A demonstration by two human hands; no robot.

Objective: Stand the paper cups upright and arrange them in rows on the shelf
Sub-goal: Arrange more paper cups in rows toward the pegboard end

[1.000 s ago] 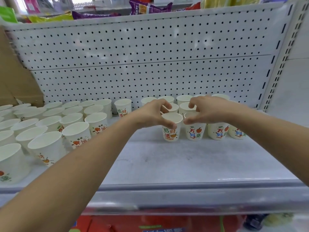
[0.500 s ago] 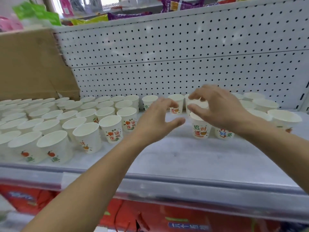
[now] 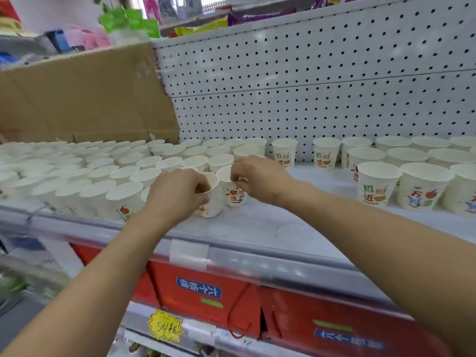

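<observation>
Both hands work at the right-hand edge of the main cup block (image 3: 103, 171), which fills the left part of the shelf (image 3: 257, 225) in upright rows.

Left hand (image 3: 177, 194): fingers curled over the rim of the front cup (image 3: 213, 208) and gripping it. The cup stands upright, or nearly so, near the shelf's front edge. I cannot tell whether its base is fully down.

Right hand (image 3: 260, 179): fingertips pinching the near rim of the second cup (image 3: 231, 197), which is upright just behind and to the right of the front cup, touching or almost touching it.

A separate group of cups (image 3: 378, 184) stands well apart to the right, with bare shelf between.

Handling, as I judge it:
- The cups are thin paper, so very light and easily tipped by a brush of the wrist.
- The wall is soft and will crease if squeezed at mid-height. The rolled rim is the stiffest part, so I would take hold there with a light pinch, as both hands are doing now.
- The empty cups slide readily on the smooth shelf. I would nudge each one into line at the base, not at the top.

Risk: the neighbouring rows are packed tight, and one knocked cup could topple several.
</observation>
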